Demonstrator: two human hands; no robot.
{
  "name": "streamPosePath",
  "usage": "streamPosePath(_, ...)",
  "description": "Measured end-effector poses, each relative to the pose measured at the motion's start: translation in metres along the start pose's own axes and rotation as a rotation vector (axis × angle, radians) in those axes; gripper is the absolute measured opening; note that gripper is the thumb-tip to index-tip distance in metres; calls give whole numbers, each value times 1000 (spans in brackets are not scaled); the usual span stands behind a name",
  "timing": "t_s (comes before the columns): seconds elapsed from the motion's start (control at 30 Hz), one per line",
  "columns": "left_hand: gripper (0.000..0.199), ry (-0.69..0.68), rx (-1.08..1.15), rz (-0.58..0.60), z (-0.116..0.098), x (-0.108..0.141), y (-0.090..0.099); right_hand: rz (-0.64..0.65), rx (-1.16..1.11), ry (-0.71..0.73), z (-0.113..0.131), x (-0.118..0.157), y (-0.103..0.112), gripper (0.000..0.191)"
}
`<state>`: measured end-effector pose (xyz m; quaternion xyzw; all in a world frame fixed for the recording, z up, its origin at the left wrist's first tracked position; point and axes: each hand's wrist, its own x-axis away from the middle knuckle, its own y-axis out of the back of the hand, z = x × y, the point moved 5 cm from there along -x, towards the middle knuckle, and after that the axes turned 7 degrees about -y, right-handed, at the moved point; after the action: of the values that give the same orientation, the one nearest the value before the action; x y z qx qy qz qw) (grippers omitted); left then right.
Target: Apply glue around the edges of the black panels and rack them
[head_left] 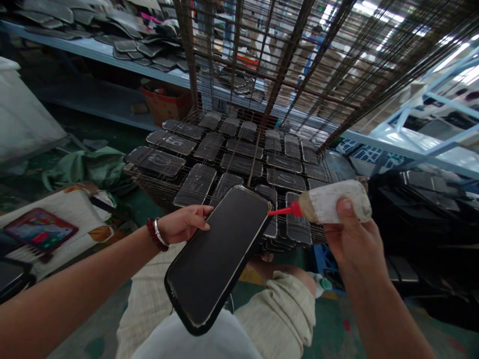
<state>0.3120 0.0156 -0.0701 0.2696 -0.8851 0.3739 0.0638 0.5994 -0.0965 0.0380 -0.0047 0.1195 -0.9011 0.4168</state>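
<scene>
My left hand (192,222) grips the left edge of a flat black panel (220,254) with rounded corners, its thumb on top and the other fingers mostly hidden underneath. The panel slants across my lap, and a thin pale line runs along its rim. In my right hand (354,234) lies a white squeeze bottle (337,199), tipped sideways with its thin red nozzle (286,209) pointing left. The nozzle's tip meets the panel's upper right corner, where a small yellowish spot shows. Beyond my hands, many similar dark panels (243,164) lie in rows on a wire rack.
A tall rusty wire grid (269,65) rises behind the rows. At the left, a phone (41,229) rests on a pale box. Dark pads are heaped on a blue shelf (93,50), with a cardboard box (168,104) below. A green-capped bottle (324,284) stands beside my knee.
</scene>
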Motion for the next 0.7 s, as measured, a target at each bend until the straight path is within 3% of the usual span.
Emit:
streamPosePath(0.27,47,-23,37,-23,4,-6,2,-28,9,-65,-10,22,2,37)
streamPosePath(0.7,44,-41,87,-90,11,-7,6,56,2,-186,-24,66,-2,30)
